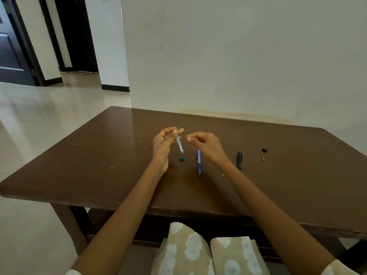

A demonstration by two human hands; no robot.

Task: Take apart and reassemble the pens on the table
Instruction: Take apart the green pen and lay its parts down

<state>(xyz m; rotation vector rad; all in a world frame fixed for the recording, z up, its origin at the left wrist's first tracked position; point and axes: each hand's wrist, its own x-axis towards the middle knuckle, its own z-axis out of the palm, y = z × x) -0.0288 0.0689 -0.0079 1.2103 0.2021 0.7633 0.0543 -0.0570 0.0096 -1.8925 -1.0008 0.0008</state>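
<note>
My left hand [163, 142] is raised over the brown table [99, 155] and pinches the top of a clear pen barrel [180, 145], which hangs slanting down to the right. My right hand [204, 144] hovers just right of it with its fingers curled and thumb and forefinger pinched together; whether a small part sits between them I cannot tell. A small green cap [181, 159] lies on the table below the barrel. A blue pen [199, 164] lies beneath my right wrist. Further right rests a black pen [239, 160].
A small black piece [264, 150] and a tiny pale piece [263, 159] lie at the right of the table. The wall stands right behind the table's far edge. My knees in patterned cloth [198, 253] are under the front edge. Tiled floor lies to the left.
</note>
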